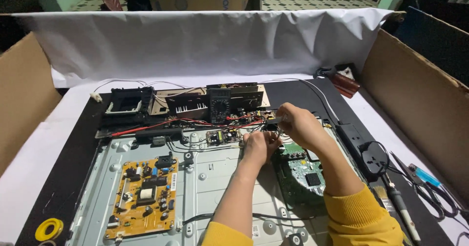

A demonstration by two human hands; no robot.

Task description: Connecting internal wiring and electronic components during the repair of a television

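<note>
My left hand (260, 146) rests with curled fingers on the wires at the top edge of a green circuit board (302, 174), which sits on a grey metal back panel (205, 187). Just above it, my right hand (299, 124) pinches a thin tool or probe tip pointing left toward a small board (222, 137). A dark multimeter (220, 105) stands behind the hands, with red leads (146, 127) trailing to the left. Both sleeves are yellow.
A tan power board (142, 197) lies on the panel's left. A yellow tape roll (49, 229) sits at front left. A black power strip (364, 151), a soldering iron (401, 207) and scissors (432, 190) lie to the right. Cardboard walls flank both sides. Another person sits far behind.
</note>
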